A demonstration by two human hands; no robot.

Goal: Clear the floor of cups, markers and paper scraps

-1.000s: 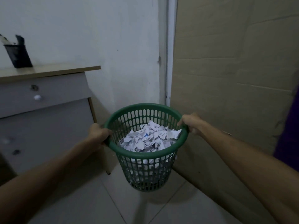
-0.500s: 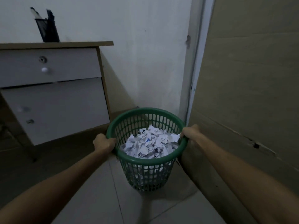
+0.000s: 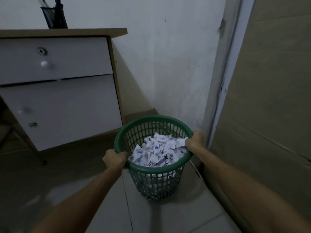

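Note:
A green plastic mesh waste basket (image 3: 156, 184) stands low over the tiled floor near the room's corner. It is filled to near its rim with crumpled white paper scraps (image 3: 157, 151). My left hand (image 3: 115, 158) grips the rim on its left side. My right hand (image 3: 195, 140) grips the rim on its right side. Whether the basket's base touches the floor I cannot tell.
A white desk with drawers (image 3: 55, 91) stands at the left, with a black pen holder (image 3: 54, 16) on top. A large cardboard sheet (image 3: 269, 98) leans along the right. A white wall (image 3: 168, 56) and a door frame (image 3: 223, 81) close the corner.
Both hands have lowered the basket from chest height toward the floor in the corner. The view has tilted down and moved closer to the desk.

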